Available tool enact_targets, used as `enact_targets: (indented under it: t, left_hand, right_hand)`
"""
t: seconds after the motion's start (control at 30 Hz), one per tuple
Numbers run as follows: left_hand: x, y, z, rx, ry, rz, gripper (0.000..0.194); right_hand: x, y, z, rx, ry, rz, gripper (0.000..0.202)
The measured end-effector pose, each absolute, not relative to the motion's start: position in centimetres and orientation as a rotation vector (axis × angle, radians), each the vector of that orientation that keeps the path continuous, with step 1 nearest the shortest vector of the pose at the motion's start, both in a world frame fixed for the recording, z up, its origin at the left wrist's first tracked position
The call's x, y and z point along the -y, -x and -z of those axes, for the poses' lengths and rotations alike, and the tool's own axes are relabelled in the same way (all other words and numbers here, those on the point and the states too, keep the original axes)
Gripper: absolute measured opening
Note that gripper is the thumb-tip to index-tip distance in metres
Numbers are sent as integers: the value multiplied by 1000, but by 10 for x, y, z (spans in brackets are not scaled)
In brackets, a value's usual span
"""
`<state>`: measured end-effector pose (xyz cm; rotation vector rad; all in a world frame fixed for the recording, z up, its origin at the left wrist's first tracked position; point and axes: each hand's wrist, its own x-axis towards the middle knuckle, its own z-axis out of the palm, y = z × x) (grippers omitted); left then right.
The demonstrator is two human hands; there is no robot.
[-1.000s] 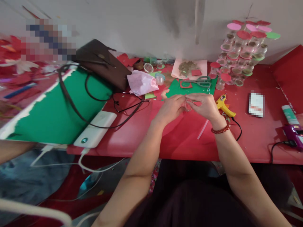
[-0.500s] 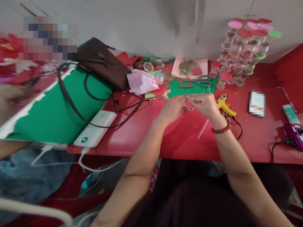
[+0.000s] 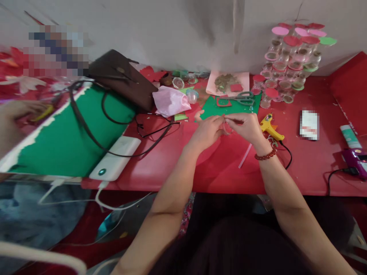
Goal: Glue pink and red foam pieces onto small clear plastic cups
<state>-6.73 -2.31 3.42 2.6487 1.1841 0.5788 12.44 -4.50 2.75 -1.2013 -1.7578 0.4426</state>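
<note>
Close together above the red table, both hands are closed on a small clear plastic cup [image 3: 228,129] with a reddish rim, partly covered by the fingers. My left hand [image 3: 207,131] wraps it from the left, with its thumb side hidden. From the right, my right hand [image 3: 247,124] pinches at the cup's edge; a beaded bracelet [image 3: 266,155] circles that wrist. Just beyond the hands lies green paper [image 3: 210,109] bearing grey scissors [image 3: 246,98] and a red paper piece with a round hole [image 3: 223,102]. A yellow glue gun [image 3: 271,128] rests right of my right hand, near a glue stick [image 3: 245,156].
A tower of clear cups [image 3: 286,68] stands at back right. A phone [image 3: 309,125] and purple device [image 3: 355,162] lie right. Leftward are a brown bag [image 3: 123,78], glasses [image 3: 156,131], a white power bank [image 3: 116,160] with cables, and another person's hand [image 3: 20,114] behind a green board [image 3: 71,137].
My hands stay around the cup, with slight finger movement only. The view has shifted a little. At far left, the other person's hand now shows with something yellow.
</note>
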Motion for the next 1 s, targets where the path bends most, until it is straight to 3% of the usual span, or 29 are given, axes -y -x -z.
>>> enact_targets:
  t: [0.53,0.77,1.0]
  left_hand:
    - [24,66,-34,-1184,-2688,-617,20]
    - [22,65,-29,-1155,-2641,-655,32]
    - [17,69,-28,-1141,-2579,-744,37]
  right_hand:
    - [47,-114,-26,1754,1214,-301,23]
    - [37,-120,-17,1592,1203,-390,12]
    - [35,-130,-16,1489,1277,-258,29]
